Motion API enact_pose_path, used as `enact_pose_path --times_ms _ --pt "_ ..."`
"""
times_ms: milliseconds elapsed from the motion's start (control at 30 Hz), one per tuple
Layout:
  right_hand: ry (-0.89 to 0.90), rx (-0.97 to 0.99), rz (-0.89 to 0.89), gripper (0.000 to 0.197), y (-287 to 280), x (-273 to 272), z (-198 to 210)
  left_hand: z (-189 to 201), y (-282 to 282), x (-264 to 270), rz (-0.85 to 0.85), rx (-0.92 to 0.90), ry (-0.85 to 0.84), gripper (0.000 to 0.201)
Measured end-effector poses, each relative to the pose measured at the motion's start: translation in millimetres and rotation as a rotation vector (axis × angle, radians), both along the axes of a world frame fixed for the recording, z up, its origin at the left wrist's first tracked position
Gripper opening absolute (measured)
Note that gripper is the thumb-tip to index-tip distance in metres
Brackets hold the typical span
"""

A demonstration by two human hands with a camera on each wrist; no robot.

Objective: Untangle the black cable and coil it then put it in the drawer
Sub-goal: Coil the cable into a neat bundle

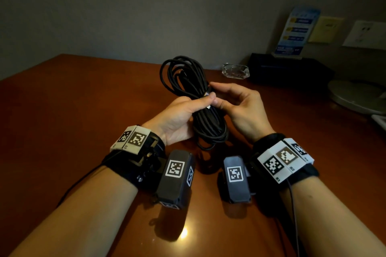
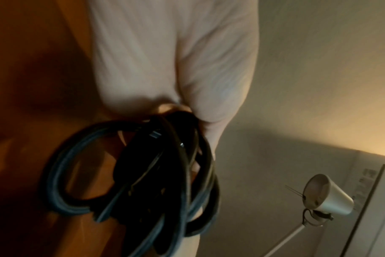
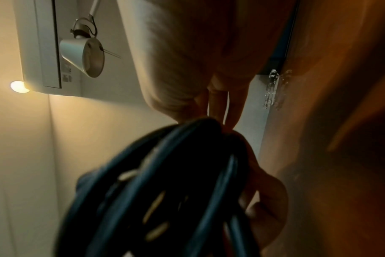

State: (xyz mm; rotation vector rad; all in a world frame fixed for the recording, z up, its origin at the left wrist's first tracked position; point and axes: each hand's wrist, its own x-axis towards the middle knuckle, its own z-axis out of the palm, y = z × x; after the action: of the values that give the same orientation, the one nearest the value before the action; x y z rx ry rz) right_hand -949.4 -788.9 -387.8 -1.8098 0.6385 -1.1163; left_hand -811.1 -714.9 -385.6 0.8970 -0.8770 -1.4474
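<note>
The black cable (image 1: 189, 78) is gathered into a long coil of several loops, held up above the brown wooden table (image 1: 83, 110). My left hand (image 1: 198, 104) grips the coil around its middle, with the thumb lying across the strands. My right hand (image 1: 219, 98) meets it from the right, thumb and curled fingers pinching the strands beside the left thumb. The lower loops (image 1: 212, 131) hang between my wrists. The left wrist view shows the coil (image 2: 165, 177) under my palm. In the right wrist view the coil (image 3: 169, 182) is blurred and close. No drawer is in view.
A glass ashtray (image 1: 236, 71) sits at the table's far edge, with a black box (image 1: 288, 69) and a blue sign stand (image 1: 296, 31) to its right. A round white lamp base (image 1: 359, 96) stands at the right edge. The lamp head (image 2: 325, 196) hangs overhead.
</note>
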Motion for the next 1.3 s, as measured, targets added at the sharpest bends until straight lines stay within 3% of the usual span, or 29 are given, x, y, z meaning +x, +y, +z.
enact_pose_path --times_ms 233,367,533,733,900,1167,1300 --pt "-0.088 0.109 0.095 0.042 4 -9 3 -1 1 14 -0.073 0.031 -0.022 0.029" --pt "-0.154 0.237 0.097 0.031 6 -10 4 -1 3 16 -0.118 0.04 -0.001 0.033" --pt "-0.144 0.154 0.052 0.018 6 -8 3 0 3 14 -0.138 0.044 -0.001 0.032" --pt "-0.024 0.0 -0.004 0.022 3 -4 -2 -6 -6 9 0.001 0.075 -0.083 0.044" --pt "0.061 -0.048 -0.021 0.026 -2 -1 -5 -9 -7 10 0.001 0.103 -0.055 0.046" --pt "0.148 -0.061 -0.038 0.018 -5 -2 -8 -7 -9 8 0.036 0.141 -0.092 0.048" --pt "0.156 0.043 0.018 0.016 0 -1 -7 -3 -9 12 0.099 0.099 -0.056 0.046"
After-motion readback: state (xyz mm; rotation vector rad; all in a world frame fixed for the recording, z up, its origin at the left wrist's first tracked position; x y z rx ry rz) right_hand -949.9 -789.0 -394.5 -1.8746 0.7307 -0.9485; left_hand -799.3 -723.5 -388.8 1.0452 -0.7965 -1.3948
